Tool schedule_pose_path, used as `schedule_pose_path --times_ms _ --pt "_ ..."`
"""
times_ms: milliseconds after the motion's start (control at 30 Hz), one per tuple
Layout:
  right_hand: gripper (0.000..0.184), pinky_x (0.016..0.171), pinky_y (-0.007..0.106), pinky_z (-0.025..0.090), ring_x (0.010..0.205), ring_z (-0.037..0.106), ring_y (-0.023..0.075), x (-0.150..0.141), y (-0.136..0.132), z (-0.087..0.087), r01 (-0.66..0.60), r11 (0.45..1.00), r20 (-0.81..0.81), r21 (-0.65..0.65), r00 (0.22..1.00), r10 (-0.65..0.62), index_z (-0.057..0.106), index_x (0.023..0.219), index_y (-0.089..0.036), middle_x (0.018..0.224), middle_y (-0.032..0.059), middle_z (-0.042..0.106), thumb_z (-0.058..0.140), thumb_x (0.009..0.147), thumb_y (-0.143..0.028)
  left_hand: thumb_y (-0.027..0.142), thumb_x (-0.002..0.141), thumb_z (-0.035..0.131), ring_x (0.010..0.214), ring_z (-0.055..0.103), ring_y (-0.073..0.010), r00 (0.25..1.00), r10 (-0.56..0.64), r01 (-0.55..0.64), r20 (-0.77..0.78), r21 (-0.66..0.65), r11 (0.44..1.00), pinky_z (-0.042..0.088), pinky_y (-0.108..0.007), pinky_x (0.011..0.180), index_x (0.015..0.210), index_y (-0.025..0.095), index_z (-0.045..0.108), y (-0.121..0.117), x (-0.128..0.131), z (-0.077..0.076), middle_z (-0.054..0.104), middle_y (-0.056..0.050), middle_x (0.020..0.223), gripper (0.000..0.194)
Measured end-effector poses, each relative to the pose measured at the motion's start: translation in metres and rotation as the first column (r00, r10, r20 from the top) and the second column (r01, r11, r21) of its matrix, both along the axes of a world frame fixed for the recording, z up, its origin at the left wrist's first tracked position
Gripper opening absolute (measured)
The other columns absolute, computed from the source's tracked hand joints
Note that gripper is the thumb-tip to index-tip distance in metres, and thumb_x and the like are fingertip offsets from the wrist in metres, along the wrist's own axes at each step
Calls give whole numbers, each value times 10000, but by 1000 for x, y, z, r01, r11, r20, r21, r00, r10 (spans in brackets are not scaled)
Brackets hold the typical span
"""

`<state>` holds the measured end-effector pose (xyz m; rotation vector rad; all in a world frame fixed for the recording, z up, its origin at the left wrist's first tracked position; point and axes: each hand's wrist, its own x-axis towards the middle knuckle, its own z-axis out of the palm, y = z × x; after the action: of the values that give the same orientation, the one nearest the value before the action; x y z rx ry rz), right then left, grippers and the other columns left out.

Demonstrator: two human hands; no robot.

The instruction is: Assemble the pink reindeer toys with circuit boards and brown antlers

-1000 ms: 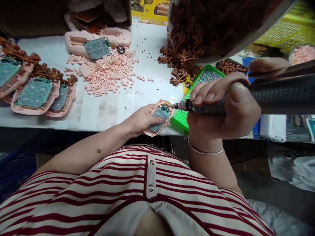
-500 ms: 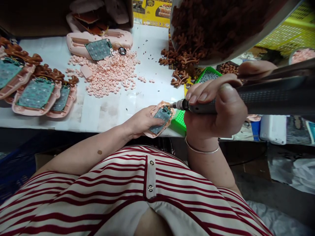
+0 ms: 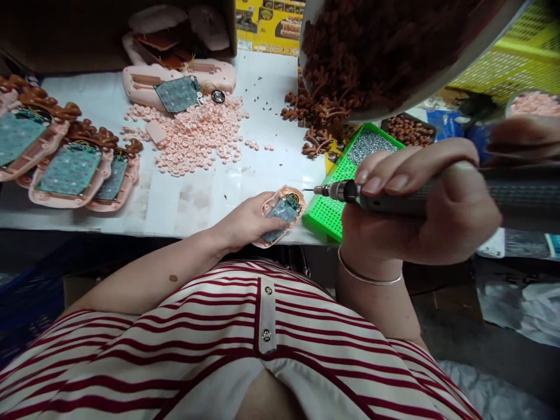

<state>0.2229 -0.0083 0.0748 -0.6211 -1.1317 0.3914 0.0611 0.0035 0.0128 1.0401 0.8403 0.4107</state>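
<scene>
My left hand is closed around a pink plastic shell, its thumb lying over the green circuit board inside. My right hand grips a dark grey electric screwdriver. Its thin bit points left, just off the shell's right edge and apart from it. Below the bit is a bright green perforated tray, with small silver screws in its far part.
Pink small rings lie heaped on the white table. Pink shells with boards stand at left. A large tub of brown antler-shaped pieces looms at upper right. A cardboard box stands behind.
The screwdriver and my right hand have moved right, so the bit has come away from the shell. More of the green tray shows. My left hand, still holding the shell, has shifted slightly left.
</scene>
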Motion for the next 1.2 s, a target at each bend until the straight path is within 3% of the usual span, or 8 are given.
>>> schedule_pose_path --times_ms 67,200,300,467,933,1067,1133,1200 --pt "302 489 288 453 471 455 94 6 -6 4 -13 1000 42 -27 999 14 497 614 -235 620 -32 357 587 893 -308 277 837 689 1057 694 -233 994 -81 97 -72 262 960 542 -396 976 1229 144 625 -3 -10 3 734 -102 1127 419" --pt "325 458 286 430 432 418 88 7 -15 6 -35 999 13 -34 999 36 469 611 -237 616 -41 353 607 892 -324 123 880 553 1507 422 -270 955 -204 297 -216 695 655 382 -458 1228 1375 183 600 -11 -22 12 511 -144 1560 501" --pt "257 451 277 428 411 416 80 1 -21 6 -56 997 -47 -43 997 54 507 654 -241 594 -61 345 635 865 -314 32 872 479 1568 329 -258 934 -222 357 -280 772 527 400 -439 1231 1450 187 544 -17 -23 15 362 -154 1665 602" --pt "179 445 263 441 385 404 76 -3 -30 10 -96 992 -54 -87 994 91 541 732 -268 566 -86 315 640 856 -351 0 864 472 1551 366 -234 932 -248 352 -265 826 441 411 -432 1231 1476 186 506 -22 -20 10 419 -156 1635 640" --pt "141 398 274 427 367 399 100 2 -29 3 -171 985 -63 -20 984 169 678 961 -319 540 -95 408 687 823 -292 50 836 513 1487 460 -218 922 -293 377 -252 757 534 404 -394 1226 1451 186 553 -22 -20 11 513 -121 1581 631" --pt "181 435 282 428 409 417 91 3 -29 3 -111 994 -64 -12 992 110 573 706 -261 567 -73 378 687 844 -286 195 843 637 1346 580 -264 962 -234 270 -138 584 766 437 -436 1171 1272 166 662 -17 -15 15 648 -141 1416 431" --pt "268 467 289 433 437 443 90 2 -29 4 -30 999 -52 -11 998 29 515 644 -241 587 -60 366 669 861 -276 279 828 690 1082 693 -242 976 -188 213 -109 316 925 554 -398 958 1154 163 675 -15 -13 16 737 -119 1182 347" --pt "315 461 289 413 435 442 87 1 -27 6 24 1000 -29 0 999 -24 489 602 -229 579 -51 338 645 872 -273 297 783 734 798 681 -181 988 -128 131 -86 28 991 537 -302 701 1069 158 652 -13 -11 14 737 -69 955 328"
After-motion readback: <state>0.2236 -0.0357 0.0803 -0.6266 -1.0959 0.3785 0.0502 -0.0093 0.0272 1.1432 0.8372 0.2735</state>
